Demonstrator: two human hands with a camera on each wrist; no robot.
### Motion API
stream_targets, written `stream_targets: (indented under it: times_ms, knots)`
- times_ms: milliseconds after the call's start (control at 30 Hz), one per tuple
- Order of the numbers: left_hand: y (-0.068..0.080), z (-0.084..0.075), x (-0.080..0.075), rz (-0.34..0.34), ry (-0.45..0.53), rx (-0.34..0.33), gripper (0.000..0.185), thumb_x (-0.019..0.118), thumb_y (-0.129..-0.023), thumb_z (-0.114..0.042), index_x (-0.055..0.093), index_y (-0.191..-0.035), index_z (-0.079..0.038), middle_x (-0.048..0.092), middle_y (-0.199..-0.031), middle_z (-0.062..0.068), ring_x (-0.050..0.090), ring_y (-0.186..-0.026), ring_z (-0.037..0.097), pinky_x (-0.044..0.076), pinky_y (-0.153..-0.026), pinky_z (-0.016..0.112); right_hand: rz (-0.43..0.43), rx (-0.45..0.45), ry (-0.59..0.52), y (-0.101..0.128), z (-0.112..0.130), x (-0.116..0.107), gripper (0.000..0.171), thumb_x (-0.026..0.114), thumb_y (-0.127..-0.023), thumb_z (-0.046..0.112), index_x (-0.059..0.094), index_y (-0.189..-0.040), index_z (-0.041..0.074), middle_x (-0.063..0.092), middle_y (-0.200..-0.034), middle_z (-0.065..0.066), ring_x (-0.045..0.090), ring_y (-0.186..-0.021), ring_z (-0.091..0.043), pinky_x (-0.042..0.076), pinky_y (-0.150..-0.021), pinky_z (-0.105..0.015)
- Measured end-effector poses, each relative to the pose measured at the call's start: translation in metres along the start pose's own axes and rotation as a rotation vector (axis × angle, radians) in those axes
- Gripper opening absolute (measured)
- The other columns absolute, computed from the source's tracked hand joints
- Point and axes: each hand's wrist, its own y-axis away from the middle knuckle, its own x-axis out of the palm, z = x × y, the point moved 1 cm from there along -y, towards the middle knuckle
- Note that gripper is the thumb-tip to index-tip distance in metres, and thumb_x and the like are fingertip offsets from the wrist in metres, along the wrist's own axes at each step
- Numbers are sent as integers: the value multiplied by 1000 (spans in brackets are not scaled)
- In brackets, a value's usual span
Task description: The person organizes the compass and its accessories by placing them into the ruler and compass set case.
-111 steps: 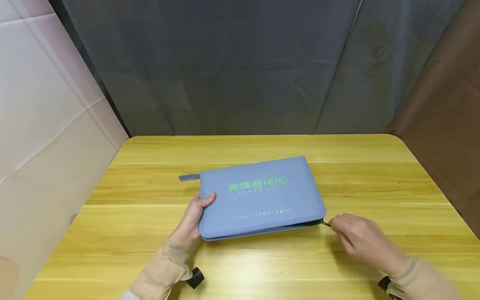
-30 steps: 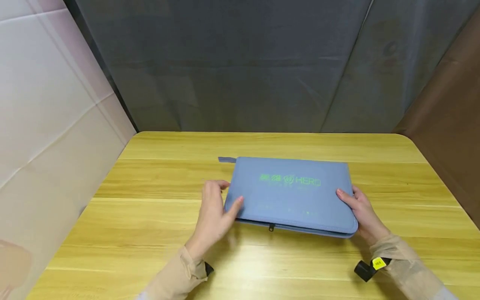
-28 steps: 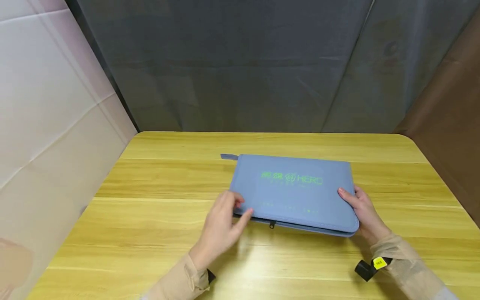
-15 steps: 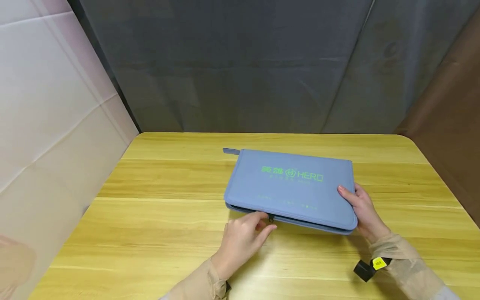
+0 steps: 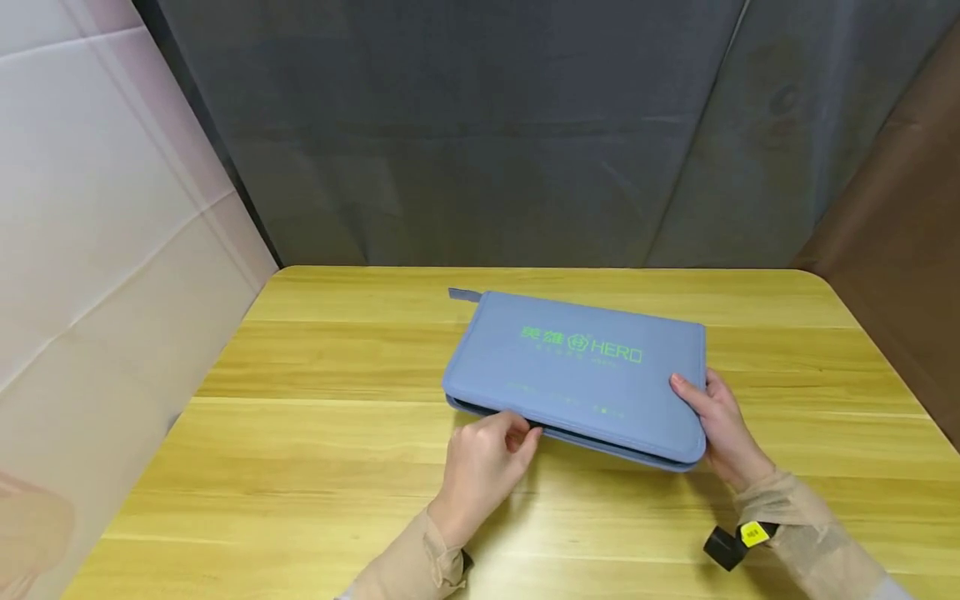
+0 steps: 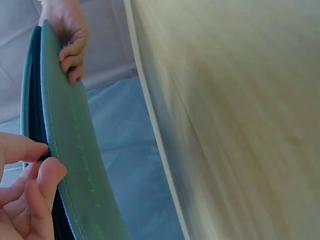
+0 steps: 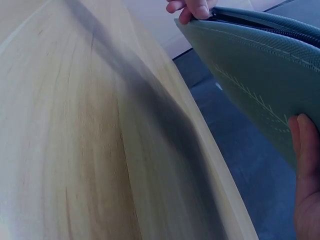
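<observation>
Blue zip case [image 5: 577, 371] lies flat, slightly skewed, on the far-middle part of the wooden table [image 5: 300, 467], green "HERO" print facing up. Near edge is the zipper side.

Left hand [image 5: 483, 462] is at the near edge, left of centre. Fingers are curled, fingertips [image 6: 47, 170] pinched together right on the zipper line; the pull itself is hidden under them, so can't confirm it's what they pinch. In the left wrist view the zipper gap [image 6: 34, 107] shows dark beside the fingertips, so the case is partly unzipped there.

Right hand [image 5: 716, 425] grips the right end of the case: thumb on the top face, fingers wrapped around the end and under. The right wrist view shows the thumb [image 7: 302, 150] lying flat against the fabric.

Grey pull tab [image 5: 463, 294] sticks out of the far-left corner of the case, resting on the table.

Surface: yellow-toned wood planks, rounded corners. Room: dark grey fabric backdrop [image 5: 480, 125] behind the table, pale sheet [image 5: 97, 208] on the left, brown panel [image 5: 892, 208] on the right.

Other: beige sleeves on both arms, black wrist strap with a yellow tag [image 5: 752, 533] on the right wrist. Nothing lies between the hands and the case.
</observation>
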Motion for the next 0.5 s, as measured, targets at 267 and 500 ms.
stream_targets:
  times_ms: [267,500]
  knots:
    - [0,3,-8,76,24,25,14,72,-73,-7,60,-67,-10,55,-55,-7,43,-45,-2,33,-43,8,-1,-13,-2,0,0,-5,27,46,-95,24,31,-117,16,60,-90,12,60,-79,-2,50,-67,-20]
    - [-2,12,-17,138,-53,-6,15,70,-72,-5,58,-64,-11,54,-54,-7,42,-43,-1,31,-41,8,1,-2,1,-2,1,-12,30,47,-95,24,31,-118,16,59,-91,12,60,-80,-2,50,-67,-21]
